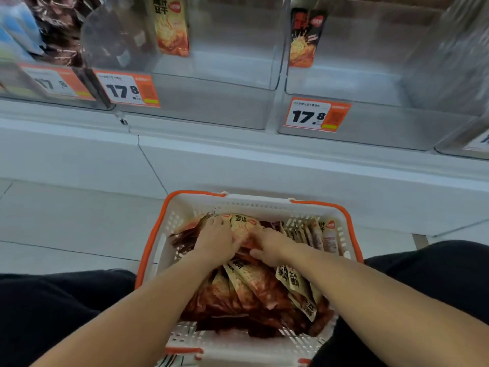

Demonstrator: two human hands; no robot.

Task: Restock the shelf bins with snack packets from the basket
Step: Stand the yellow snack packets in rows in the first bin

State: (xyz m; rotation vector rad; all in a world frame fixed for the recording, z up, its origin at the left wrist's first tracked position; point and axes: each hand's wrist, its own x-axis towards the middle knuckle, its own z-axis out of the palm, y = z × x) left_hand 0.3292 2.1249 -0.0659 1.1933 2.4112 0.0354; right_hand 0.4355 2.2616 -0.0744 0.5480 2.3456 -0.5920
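Observation:
A white basket (169, 221) with an orange rim sits on the floor between my knees, filled with several cream-and-red snack packets (254, 282). My left hand (215, 242) and my right hand (270, 246) are both down in the far half of the basket, fingers curled round a bunch of packets (242, 229) held between them. Above, two clear shelf bins stand nearly bare: the middle bin (211, 75) shows one yellow packet (172, 25), the right bin (370, 83) one dark packet (304, 35).
Orange price tags reading 17.8 hang on the bin fronts (127, 90) (315, 115). A left bin (53, 30) holds dark and blue packets. A white shelf ledge (238, 154) runs below the bins. My dark-trousered legs flank the basket on pale floor tiles.

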